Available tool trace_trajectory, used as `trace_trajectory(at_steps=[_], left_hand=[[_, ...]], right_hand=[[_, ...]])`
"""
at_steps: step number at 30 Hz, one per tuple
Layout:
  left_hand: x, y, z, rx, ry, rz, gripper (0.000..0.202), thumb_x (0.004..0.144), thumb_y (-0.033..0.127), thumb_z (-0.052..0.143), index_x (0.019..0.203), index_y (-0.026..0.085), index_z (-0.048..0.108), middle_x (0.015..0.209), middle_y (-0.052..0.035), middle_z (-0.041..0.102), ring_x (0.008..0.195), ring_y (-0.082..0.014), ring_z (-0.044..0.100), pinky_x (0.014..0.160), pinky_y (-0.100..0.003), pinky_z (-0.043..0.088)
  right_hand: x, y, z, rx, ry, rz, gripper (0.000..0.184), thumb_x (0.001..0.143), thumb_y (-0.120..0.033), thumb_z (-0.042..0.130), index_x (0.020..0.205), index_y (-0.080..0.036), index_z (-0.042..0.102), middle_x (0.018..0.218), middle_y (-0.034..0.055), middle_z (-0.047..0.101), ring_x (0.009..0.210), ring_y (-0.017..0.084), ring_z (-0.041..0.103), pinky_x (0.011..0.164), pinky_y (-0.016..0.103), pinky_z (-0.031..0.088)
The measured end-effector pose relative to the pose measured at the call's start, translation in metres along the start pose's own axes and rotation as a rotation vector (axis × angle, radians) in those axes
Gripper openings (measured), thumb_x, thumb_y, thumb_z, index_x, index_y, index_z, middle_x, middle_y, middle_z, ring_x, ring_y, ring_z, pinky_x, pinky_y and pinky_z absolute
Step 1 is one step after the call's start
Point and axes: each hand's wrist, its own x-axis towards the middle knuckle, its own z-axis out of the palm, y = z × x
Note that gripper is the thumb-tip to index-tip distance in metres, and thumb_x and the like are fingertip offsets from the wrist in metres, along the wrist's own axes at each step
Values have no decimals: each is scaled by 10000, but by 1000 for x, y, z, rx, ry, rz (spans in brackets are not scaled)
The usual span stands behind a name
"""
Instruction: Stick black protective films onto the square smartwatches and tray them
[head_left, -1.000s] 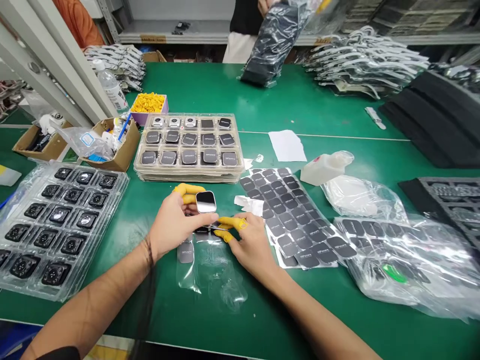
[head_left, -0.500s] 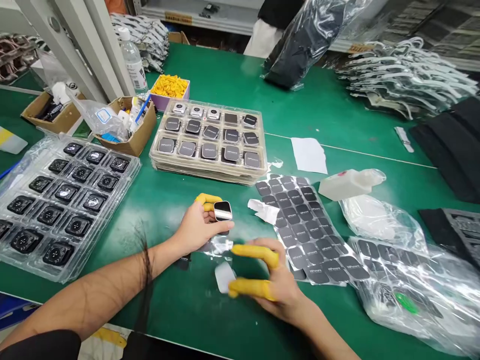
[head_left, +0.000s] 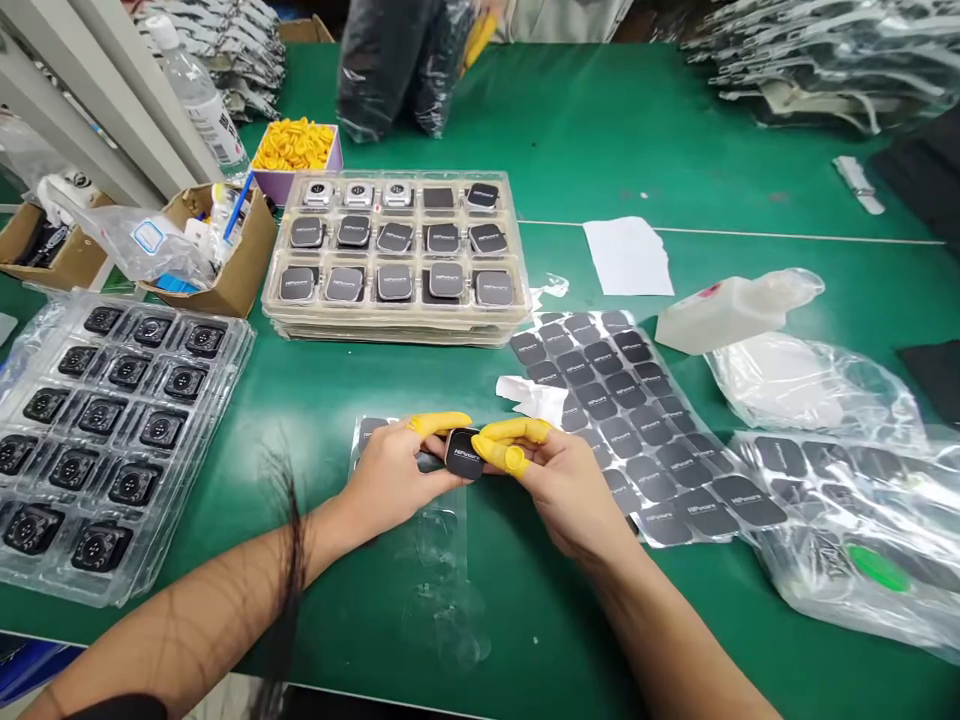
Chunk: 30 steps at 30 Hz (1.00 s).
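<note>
My left hand (head_left: 390, 475) and my right hand (head_left: 559, 480), both with yellow finger cots, meet over the green table. Between their fingertips they pinch a small square watch body (head_left: 463, 452) whose face carries a dark printed film. Under the hands lies a clear film strip (head_left: 435, 530) with empty spots. A sheet of dark square film stickers (head_left: 622, 410) lies just right of my right hand. A stacked tray of filmed watch bodies (head_left: 397, 260) stands beyond the hands.
A clear tray of watch backs (head_left: 105, 420) fills the left. Cardboard boxes (head_left: 225, 270), a water bottle (head_left: 199, 95) and a box of yellow cots (head_left: 296, 145) stand at the back left. A white bottle (head_left: 720, 310) and plastic bags (head_left: 847, 500) lie right. Another person handles a dark bag (head_left: 405, 60).
My right hand came back up from the table to the watch body and now pinches it with the left. The face, bare and shiny before, now shows a dark printed film.
</note>
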Motion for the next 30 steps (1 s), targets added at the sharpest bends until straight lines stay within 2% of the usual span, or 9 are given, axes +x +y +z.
trace_trajectory(at_steps=[6, 16, 24, 30], left_hand=[[0, -1, 1, 83, 24, -2, 144, 725, 302, 844, 744, 231, 721, 826, -12, 765, 903, -232, 711, 892, -362, 531], [1, -1, 1, 82, 14, 2, 154, 720, 260, 848, 775, 231, 708, 786, 37, 762, 861, -183, 707, 891, -333, 531], [1, -2, 1, 89, 29, 12, 151, 718, 262, 852, 743, 227, 707, 784, 27, 763, 862, -191, 712, 885, -338, 535], [1, -1, 1, 92, 26, 32, 142, 725, 263, 850, 796, 236, 730, 813, 22, 773, 889, -207, 720, 908, -356, 538]], right_hand=[[3, -1, 0, 64, 3, 38, 393, 552, -422, 948, 817, -201, 760, 847, 47, 742, 742, 190, 693, 724, 338, 620], [3, -2, 0, 98, 12, 63, 360, 556, -358, 952, 834, -208, 778, 830, 31, 743, 733, 160, 682, 722, 285, 596], [3, -1, 2, 105, 24, 58, 362, 566, -351, 948, 853, -204, 783, 839, 38, 749, 746, 167, 691, 725, 288, 594], [3, 2, 2, 102, 30, 41, 357, 586, -353, 941, 871, -208, 783, 864, 39, 749, 778, 183, 701, 723, 301, 603]])
